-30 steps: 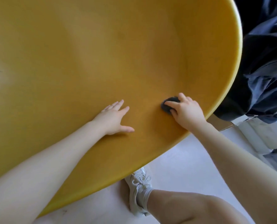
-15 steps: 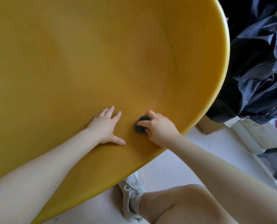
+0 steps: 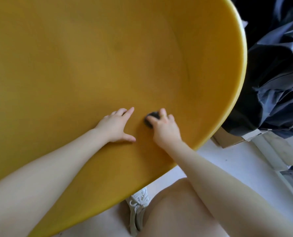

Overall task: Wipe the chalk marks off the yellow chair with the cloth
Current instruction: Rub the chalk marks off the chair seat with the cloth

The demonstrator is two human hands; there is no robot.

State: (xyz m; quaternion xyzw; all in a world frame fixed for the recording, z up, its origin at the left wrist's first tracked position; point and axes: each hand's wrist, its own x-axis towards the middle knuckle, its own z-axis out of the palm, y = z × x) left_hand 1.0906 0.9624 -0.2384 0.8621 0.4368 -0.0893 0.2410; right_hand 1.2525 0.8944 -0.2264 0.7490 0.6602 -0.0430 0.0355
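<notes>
Left hand flat, fingers released, bracing yellow chair near front edge. Right hand fingers grasping cloth, shifted leftward from right rim; wiping stroke underway, chalk marks indiscernible.

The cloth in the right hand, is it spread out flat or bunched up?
Bunched up. The dark cloth shows only as a small wad under the right hand, whose fingers curl over it against the yellow chair.

pale floor carries a white sneaker and cardboard box.
</notes>
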